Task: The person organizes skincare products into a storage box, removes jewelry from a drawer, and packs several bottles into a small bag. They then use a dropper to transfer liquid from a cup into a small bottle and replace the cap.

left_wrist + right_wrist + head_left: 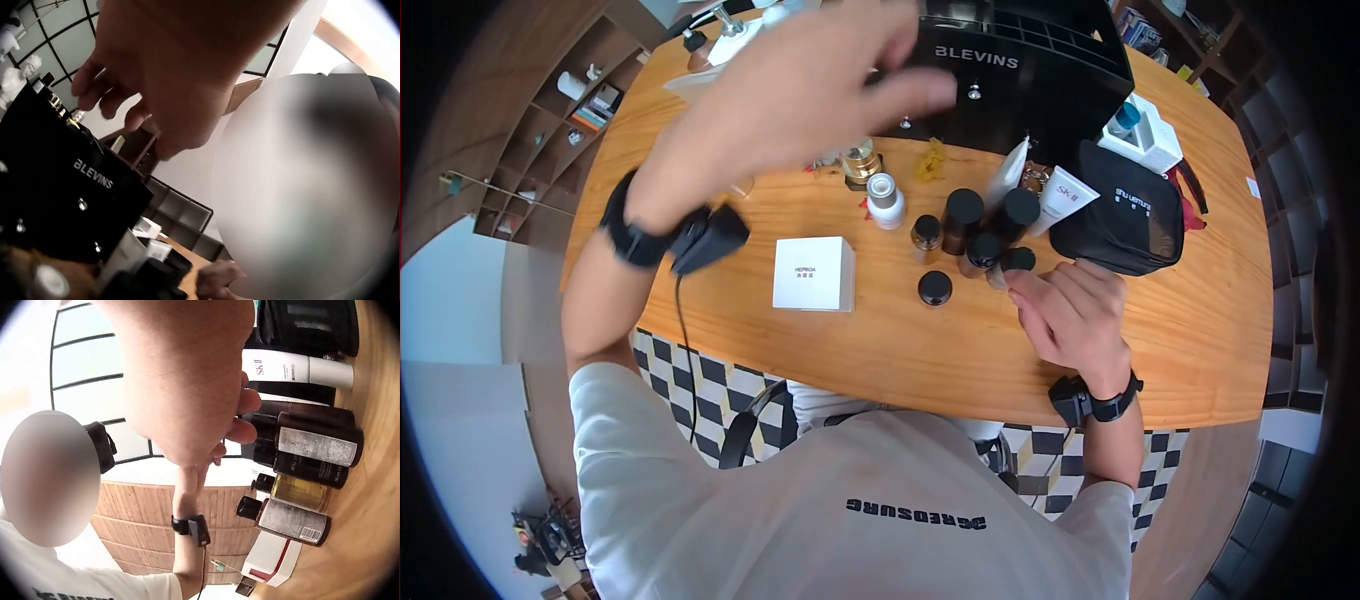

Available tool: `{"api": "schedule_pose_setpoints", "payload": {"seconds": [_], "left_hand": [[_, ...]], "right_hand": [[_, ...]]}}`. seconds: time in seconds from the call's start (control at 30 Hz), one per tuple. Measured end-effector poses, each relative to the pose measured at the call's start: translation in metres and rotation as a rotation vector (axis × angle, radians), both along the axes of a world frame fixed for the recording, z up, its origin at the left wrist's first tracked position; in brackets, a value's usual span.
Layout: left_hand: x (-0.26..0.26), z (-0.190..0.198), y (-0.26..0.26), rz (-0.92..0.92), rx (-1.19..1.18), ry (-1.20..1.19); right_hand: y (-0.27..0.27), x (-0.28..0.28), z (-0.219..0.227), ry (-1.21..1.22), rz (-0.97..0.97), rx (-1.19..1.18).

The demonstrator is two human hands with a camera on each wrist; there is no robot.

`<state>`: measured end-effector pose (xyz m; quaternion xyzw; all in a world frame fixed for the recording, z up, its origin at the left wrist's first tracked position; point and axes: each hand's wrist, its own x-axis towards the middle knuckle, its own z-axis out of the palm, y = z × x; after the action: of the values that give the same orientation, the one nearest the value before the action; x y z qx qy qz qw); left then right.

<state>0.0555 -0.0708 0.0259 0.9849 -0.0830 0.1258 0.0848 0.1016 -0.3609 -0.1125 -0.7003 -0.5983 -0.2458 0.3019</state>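
My left hand [800,95] is raised in front of the black case [1040,90] marked BLEVINS. Its fingers are loosely bent and hold nothing, as the left wrist view shows beside the case's upper edge. My right hand [1075,310] is low over the table, fingers loosely curled, right by a small black-capped bottle [1019,260]. In the right wrist view its fingertips overlap the dark caps of a cluster of bottles, among them a labelled brown bottle [319,447] and a yellow one [300,492]. A short black-capped jar [935,288] stands left of that hand.
A white box [810,273] sits on the wooden table [900,350] near its front edge. A white bottle [885,200] and a gold-capped bottle [861,160] stand before the case. To the right are an SK-II tube [1065,195], a black pouch [1120,210] and a white carton [1150,140].
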Motion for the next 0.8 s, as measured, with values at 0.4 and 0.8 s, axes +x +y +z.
{"api": "schedule_pose_setpoints", "payload": {"seconds": [0.4,0.8], "left_hand": [[-0.105,-0.113,0.017,-0.038,0.087,0.502],[-0.064,-0.015,0.038,-0.065,-0.300,0.113]], "right_hand": [[0.004,-0.001,-0.002,0.012,-0.006,-0.044],[-0.001,-0.002,-0.003,0.005,0.001,-0.014]]}}
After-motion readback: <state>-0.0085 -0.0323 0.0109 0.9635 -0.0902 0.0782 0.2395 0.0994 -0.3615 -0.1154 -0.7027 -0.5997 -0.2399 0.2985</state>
